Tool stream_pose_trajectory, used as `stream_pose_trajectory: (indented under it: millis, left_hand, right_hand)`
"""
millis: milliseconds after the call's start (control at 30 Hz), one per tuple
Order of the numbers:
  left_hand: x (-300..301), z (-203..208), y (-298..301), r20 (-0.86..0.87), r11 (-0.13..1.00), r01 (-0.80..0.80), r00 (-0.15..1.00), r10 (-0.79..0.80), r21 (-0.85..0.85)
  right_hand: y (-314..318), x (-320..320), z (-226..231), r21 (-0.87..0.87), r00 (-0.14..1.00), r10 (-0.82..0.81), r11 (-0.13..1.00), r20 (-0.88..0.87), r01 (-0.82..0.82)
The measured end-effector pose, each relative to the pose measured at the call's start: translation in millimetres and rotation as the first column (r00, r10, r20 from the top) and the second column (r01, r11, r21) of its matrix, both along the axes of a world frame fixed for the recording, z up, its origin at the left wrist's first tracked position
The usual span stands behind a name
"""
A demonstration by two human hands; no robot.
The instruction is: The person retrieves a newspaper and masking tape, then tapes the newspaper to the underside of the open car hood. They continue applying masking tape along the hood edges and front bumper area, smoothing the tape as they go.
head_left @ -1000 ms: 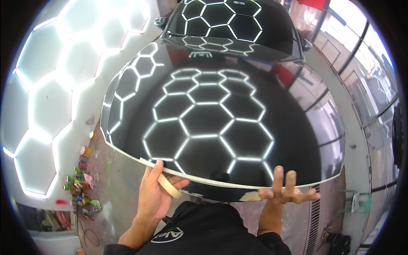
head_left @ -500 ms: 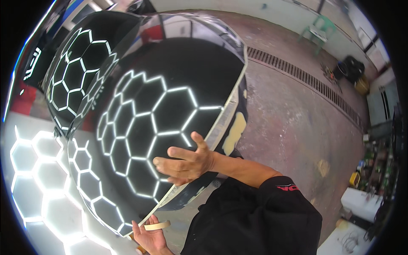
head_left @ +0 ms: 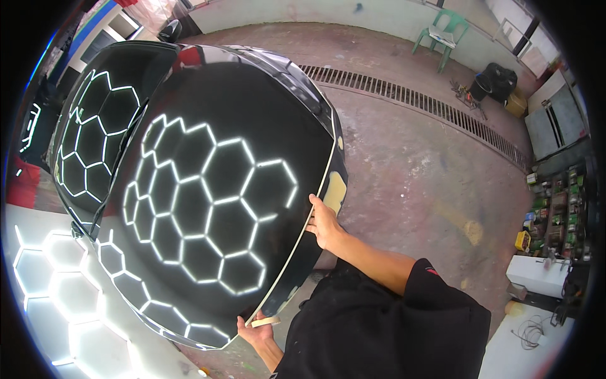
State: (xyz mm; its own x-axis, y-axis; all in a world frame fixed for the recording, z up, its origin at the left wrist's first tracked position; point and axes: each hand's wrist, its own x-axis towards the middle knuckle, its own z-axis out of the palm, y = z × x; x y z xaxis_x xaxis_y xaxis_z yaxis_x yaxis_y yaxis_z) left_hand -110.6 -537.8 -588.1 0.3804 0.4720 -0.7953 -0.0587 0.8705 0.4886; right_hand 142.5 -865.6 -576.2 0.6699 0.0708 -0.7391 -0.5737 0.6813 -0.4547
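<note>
A glossy black car hood (head_left: 208, 107) fills the middle, reflecting white hexagonal lights. Along its near edge runs a narrow pale strip (head_left: 297, 252), which looks like masking tape. At the hood's lower corner my left hand (head_left: 255, 338) holds a cream roll of masking tape (head_left: 266, 321), its thumb at the panel edge. Farther up that edge rests my right hand (head_left: 325, 224), thumb stretched out apart from the fingers, fingertips touching the rim. Below the edge, the dark bumper (head_left: 344, 148) carries a yellowish filler patch (head_left: 336, 191).
The black windshield (head_left: 110, 82) lies beyond the hood. A floor grate (head_left: 410, 98) crosses behind the car. At the back stand a green chair (head_left: 445, 35) and a black bucket (head_left: 481, 87). Shelves with several cans (head_left: 558, 208) and a white box (head_left: 536, 276) line the right side.
My right hand has come off the hood's surface to its edge. The left hand with the tape roll appears farther right. The whole view has shifted, with the hood looking smaller.
</note>
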Motion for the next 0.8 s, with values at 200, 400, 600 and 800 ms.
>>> stream_pose_trajectory:
  millis: [200, 400, 600, 800]
  left_hand:
    - [-33.9, -51.6, -49.3, -0.066, 0.999, -0.050, 0.997, 0.049, -0.011]
    - [-52.0, -110.9, -63.3, -0.132, 1.000, -0.016, 0.991, 0.015, -0.006]
    - [-69.9, -163.3, -65.0, -0.161, 0.999, -0.023, 0.987, 0.018, -0.032]
    - [-78.4, -181.4, -61.2, -0.183, 0.999, 0.001, 0.983, -0.007, -0.034]
  right_hand:
    - [-20.1, -36.0, -47.7, -0.135, 0.984, -0.074, 0.989, -0.164, 0.052]
    - [-24.2, -57.2, -120.2, -0.245, 0.959, -0.096, 0.969, -0.266, 0.029]
    - [-29.3, -70.3, -158.5, -0.203, 0.953, -0.025, 0.978, -0.302, -0.038]
    - [-32.3, -77.1, -199.5, -0.147, 0.962, -0.033, 0.989, -0.272, -0.008]
